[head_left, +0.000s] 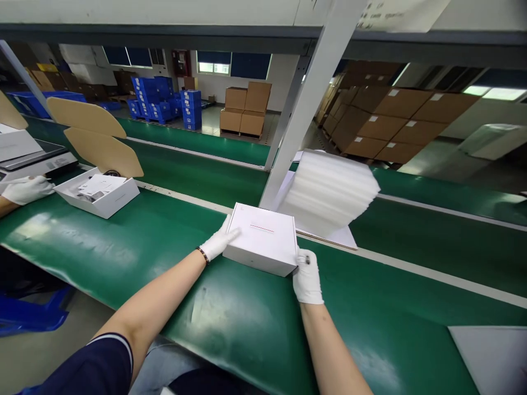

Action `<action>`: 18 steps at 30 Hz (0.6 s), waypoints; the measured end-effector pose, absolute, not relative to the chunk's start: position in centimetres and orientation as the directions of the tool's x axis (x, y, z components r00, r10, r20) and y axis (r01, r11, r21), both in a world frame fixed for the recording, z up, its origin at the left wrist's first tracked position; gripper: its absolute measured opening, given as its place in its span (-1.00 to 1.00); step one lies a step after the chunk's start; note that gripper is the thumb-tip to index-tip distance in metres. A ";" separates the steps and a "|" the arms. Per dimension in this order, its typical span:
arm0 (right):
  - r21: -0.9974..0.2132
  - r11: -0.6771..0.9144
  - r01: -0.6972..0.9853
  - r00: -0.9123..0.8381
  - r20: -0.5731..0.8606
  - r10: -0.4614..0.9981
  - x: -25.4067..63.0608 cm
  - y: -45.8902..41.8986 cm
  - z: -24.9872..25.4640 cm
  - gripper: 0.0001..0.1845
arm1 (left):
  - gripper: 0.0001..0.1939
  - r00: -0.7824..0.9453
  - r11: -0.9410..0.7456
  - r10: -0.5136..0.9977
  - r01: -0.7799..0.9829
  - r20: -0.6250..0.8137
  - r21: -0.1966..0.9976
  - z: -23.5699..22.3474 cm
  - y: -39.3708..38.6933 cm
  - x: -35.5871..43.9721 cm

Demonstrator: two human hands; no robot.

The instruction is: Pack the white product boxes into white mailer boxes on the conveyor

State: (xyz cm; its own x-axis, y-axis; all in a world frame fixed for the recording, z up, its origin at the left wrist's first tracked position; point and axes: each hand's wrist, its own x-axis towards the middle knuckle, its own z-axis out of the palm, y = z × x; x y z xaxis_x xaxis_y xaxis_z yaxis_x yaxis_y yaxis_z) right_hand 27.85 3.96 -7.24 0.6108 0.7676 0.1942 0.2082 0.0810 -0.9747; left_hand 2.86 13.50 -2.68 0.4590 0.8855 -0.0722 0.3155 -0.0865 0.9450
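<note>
A closed white box (263,237) with a thin red line on its lid lies on the green conveyor belt (123,252). My left hand (218,241), in a white glove, lies on the box's left side with its fingers stretched over the lid edge. My gloved right hand (307,277) grips the box's near right corner. A dark bead bracelet circles my left wrist.
A stack of white foam sheets (327,192) stands just behind the box beside a slanted grey post (304,104). An open white box (99,192) with papers lies at left, near another person's gloved hand (27,189). A grey sheet (492,356) lies at bottom right.
</note>
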 end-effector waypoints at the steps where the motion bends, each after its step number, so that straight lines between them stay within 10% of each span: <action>1: -0.973 0.091 0.214 0.621 0.208 0.756 27.5 3.6 -6.7 -0.51 | -0.11 0.434 -0.080 0.898 0.317 -0.070 0.945 -2.6 12.6 2.9; 9: -0.939 0.178 0.293 0.598 0.325 0.733 24.3 -5.4 -3.9 -0.65 | -0.36 0.443 -0.417 0.872 0.452 0.207 0.789 -5.1 6.0 -1.7; 14: -0.921 0.331 0.204 0.363 0.385 0.848 22.6 -9.6 -1.3 -0.72 | -0.17 0.634 0.046 0.764 0.129 -0.118 0.991 -2.2 7.1 0.6; 18: -0.833 0.501 0.235 0.365 0.554 0.748 25.3 -8.9 3.3 -0.64 | -0.01 0.840 0.460 0.464 0.042 -0.280 0.887 -1.8 8.0 2.2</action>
State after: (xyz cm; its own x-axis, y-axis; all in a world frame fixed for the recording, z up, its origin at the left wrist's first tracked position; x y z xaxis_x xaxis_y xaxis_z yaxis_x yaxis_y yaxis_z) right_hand 25.33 -8.91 3.30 0.3653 0.7482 0.5538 0.2353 0.5014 -0.8326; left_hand 2.23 8.01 -1.80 0.8402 0.4642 -0.2805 0.0417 0.4604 0.8867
